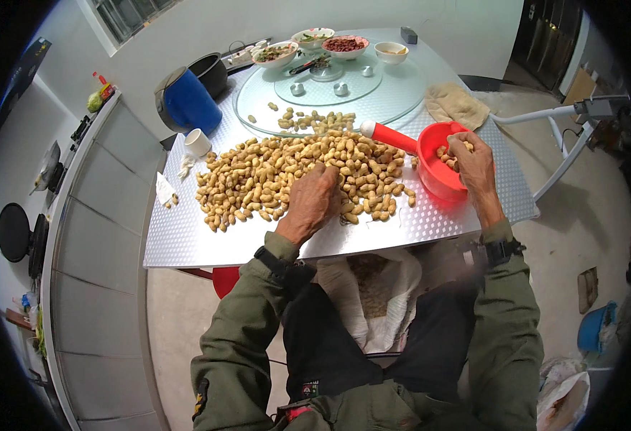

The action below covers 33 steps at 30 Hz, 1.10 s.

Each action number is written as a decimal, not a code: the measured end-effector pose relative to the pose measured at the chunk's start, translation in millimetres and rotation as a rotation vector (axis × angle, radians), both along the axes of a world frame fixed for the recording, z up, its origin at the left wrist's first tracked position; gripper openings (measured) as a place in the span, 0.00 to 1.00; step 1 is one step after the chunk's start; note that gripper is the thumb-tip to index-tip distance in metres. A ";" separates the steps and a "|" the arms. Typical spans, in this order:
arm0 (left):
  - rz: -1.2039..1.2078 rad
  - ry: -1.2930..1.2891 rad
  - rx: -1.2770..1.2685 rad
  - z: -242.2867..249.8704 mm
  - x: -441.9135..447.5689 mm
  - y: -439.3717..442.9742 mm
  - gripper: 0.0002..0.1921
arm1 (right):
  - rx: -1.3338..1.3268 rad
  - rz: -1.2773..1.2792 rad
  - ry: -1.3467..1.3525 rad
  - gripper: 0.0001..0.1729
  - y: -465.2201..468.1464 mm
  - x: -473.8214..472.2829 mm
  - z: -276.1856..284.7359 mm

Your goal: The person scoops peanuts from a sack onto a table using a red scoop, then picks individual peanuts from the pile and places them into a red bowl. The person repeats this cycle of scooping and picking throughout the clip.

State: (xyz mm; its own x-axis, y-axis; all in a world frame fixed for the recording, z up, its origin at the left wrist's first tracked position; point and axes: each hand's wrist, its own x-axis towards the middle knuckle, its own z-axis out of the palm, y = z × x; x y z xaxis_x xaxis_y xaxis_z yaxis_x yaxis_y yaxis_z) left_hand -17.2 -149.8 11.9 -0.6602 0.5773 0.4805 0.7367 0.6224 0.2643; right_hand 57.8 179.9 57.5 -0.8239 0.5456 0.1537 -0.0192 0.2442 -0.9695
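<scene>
A wide heap of unshelled peanuts [256,178] lies on the patterned metallic table top [186,242]. My left hand [315,199] rests at the heap's near edge with its fingers bent down into the nuts; whether it grips one is hidden. Over the right rim of a red plastic ladle [434,178] is my right hand [473,161], thumb and fingers drawn together; what they may hold cannot be made out. Shelled peanuts [447,157] lie inside the ladle, whose handle points left toward the heap. More unshelled peanuts [321,121] lie by the glass turntable's near edge.
Food bowls [345,47] stand on the glass turntable [402,102]. A blue container [189,99], a white cup [197,143] and crumpled tissue [186,166] are at the left. A beige cloth [455,105] lies at the right. Below the table edge, an open white sack [342,285] sits between my legs.
</scene>
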 end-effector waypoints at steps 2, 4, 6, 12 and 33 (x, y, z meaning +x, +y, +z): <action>0.034 -0.022 -0.124 2.1 -3.9 9.5 0.06 | 0.157 -0.004 -0.074 0.14 11.4 -14.7 -2.3; 0.075 -0.005 -0.202 3.2 -7.5 18.0 0.05 | 0.386 0.066 -0.141 0.15 18.9 -24.8 -3.7; 0.077 0.027 -0.211 3.5 -11.4 22.5 0.05 | 0.335 0.131 -0.317 0.18 23.6 -24.6 -2.4; 0.119 0.034 -0.285 -4.0 -19.1 25.3 0.05 | 0.577 0.054 0.062 0.14 -1.5 -0.1 11.2; -0.195 -0.210 0.286 53.1 23.2 66.6 0.11 | 0.752 0.204 0.182 0.09 -104.3 -33.1 -76.1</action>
State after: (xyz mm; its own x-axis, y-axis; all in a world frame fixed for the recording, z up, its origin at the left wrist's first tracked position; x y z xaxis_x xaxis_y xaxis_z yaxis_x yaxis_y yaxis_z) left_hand 6.0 -83.2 65.1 -0.6521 0.5642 0.5064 0.7456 0.3559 0.5634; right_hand 24.7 75.5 -18.6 -0.8231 0.0839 0.5617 -0.2757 0.8057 -0.5242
